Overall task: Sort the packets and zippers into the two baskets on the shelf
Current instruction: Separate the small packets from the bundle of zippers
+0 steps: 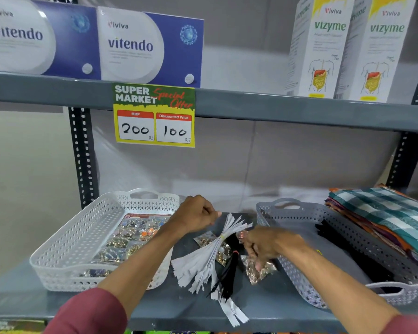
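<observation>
A white basket (65, 237) on the left of the grey shelf holds several clear packets (128, 237) of small trinkets. To the right stands a grey basket (299, 268) with black zippers (362, 259) inside. Between the baskets lie a tied bundle of white zippers (208, 259), a black zipper bundle (229, 273) and loose packets (258, 271). My left hand (193, 213) hovers with fingers curled over the top of the white bundle; whether it grips anything I cannot tell. My right hand (263, 247) rests on a packet beside the black zippers, fingers closed around it.
Folded checked cloths (384, 218) are stacked at the right, against the grey basket. A yellow price sign (155, 116) hangs from the upper shelf (275, 109), which carries blue and white boxes. Black slotted uprights (82, 155) frame the bay. A white zipper overhangs the shelf's front edge.
</observation>
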### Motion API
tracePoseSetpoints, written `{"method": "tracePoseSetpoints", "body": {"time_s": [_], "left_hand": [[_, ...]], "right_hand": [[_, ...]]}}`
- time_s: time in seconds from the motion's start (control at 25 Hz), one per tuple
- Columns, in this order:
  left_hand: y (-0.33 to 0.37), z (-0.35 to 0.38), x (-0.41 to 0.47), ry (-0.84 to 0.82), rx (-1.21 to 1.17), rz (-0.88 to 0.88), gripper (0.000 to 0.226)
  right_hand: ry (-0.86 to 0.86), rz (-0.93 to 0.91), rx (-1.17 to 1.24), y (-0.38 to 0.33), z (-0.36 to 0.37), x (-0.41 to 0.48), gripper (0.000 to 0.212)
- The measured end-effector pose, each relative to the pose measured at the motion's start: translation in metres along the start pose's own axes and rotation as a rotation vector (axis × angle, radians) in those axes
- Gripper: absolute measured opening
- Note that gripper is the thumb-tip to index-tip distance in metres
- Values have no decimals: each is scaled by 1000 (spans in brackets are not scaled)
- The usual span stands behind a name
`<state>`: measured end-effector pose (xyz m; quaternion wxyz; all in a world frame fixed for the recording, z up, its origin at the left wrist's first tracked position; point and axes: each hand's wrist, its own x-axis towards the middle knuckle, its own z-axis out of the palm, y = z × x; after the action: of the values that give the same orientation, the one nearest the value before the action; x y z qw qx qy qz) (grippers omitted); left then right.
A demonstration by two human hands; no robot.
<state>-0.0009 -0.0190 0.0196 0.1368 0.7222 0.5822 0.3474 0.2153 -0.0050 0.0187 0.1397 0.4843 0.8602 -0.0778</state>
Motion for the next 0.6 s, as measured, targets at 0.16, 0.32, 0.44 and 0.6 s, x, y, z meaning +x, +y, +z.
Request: {"method": "tracePoseSetpoints", "body": {"time_s": [0.16,0.32,0.44,0.6], "left_hand": [[8,3,-6,-79,-114,-1,34],[14,6,-7,-69,-254,-26,35],[7,1,-6,-2,-283,-50,27],[-17,-15,6,81,-220,-177,13]], "right_hand": [[222,-9,120,8,-29,1,28],[417,-121,157,-7,-65,12,29],[487,-181,213,-18,-71,19,23],[609,8,274,-5,-66,25,23]]}}
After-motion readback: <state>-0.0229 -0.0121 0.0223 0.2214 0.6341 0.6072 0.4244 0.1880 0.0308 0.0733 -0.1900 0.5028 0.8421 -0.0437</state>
